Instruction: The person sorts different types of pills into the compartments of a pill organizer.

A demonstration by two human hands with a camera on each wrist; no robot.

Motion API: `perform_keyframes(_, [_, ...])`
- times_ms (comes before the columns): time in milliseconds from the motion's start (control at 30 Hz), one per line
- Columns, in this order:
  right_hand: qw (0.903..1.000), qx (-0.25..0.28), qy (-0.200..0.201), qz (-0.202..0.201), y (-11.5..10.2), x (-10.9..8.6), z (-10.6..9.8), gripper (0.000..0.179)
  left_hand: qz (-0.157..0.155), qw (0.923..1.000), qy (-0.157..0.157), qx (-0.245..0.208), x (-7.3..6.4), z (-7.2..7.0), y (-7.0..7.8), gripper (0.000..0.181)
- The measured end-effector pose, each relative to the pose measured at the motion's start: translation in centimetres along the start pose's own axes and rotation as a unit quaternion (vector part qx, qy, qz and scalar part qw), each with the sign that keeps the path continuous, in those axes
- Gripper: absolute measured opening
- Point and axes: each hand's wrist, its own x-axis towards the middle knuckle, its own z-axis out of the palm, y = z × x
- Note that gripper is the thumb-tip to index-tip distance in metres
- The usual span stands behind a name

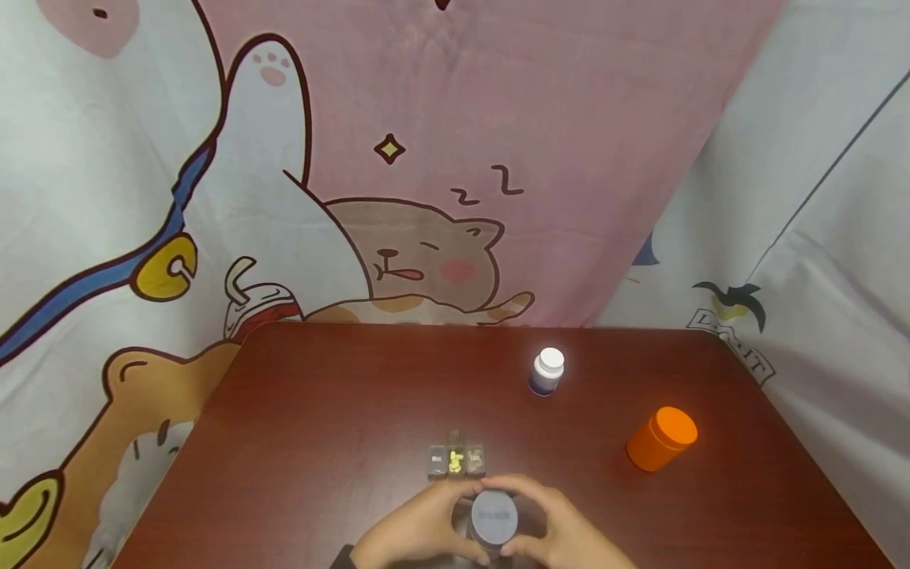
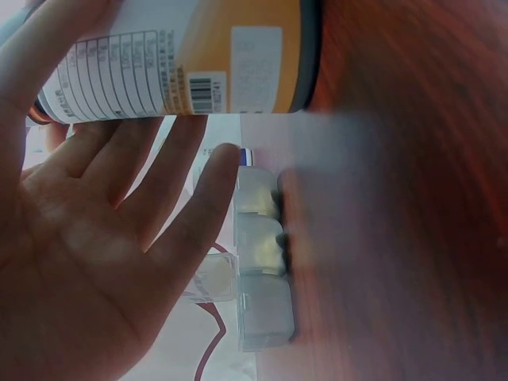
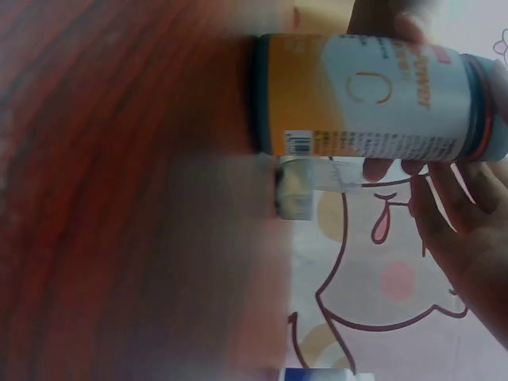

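Note:
A pill bottle (image 3: 373,103) with an orange-and-white label, a large C on it and a grey lid (image 1: 494,515) stands upright near the table's front edge. My left hand (image 1: 419,521) holds it from the left around the top, thumb at the near side and fingers at the far side. From the right, my right hand (image 1: 562,525) holds the same bottle's top, its thumb at the lid's near rim. Just beyond the hands lies a small clear pill organizer (image 1: 437,469). Its middle compartment has the lid raised and contains yellow pills (image 1: 456,460).
Farther back on the dark red-brown table (image 1: 341,403) stands a small white bottle (image 1: 547,371) with a dark blue lower part. An orange jar (image 1: 659,439) stands to the right. A cartoon-printed cloth (image 1: 569,158) hangs behind the table and along its sides.

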Motion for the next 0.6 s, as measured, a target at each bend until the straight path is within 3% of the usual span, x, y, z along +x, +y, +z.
perform_keyframes(100, [0.9975,-0.026,0.026,-0.060,0.6,0.2,0.1,0.065,0.009,1.0000,0.002,0.000,0.1,0.1,-0.1,0.063])
perform_keyframes(267, [0.9795,-0.092,0.100,-0.148,1.3,0.4,0.6,0.066,0.007,1.0000,0.002,0.003,0.2,0.2,-0.1,0.064])
perform_keyframes(367, [0.9738,-0.102,0.144,-0.144,1.4,0.2,1.3,0.065,0.005,1.0000,0.001,0.007,0.2,0.2,-0.1,0.064])
perform_keyframes(500, [0.9647,-0.110,0.220,-0.093,1.0,-0.3,2.9,0.063,-0.005,1.0000,-0.003,0.002,0.2,0.1,0.0,0.061])
perform_keyframes(600, [0.9487,-0.120,0.286,-0.063,0.6,-0.3,4.1,0.063,-0.012,0.9999,-0.003,-0.002,0.3,0.0,0.2,0.056])
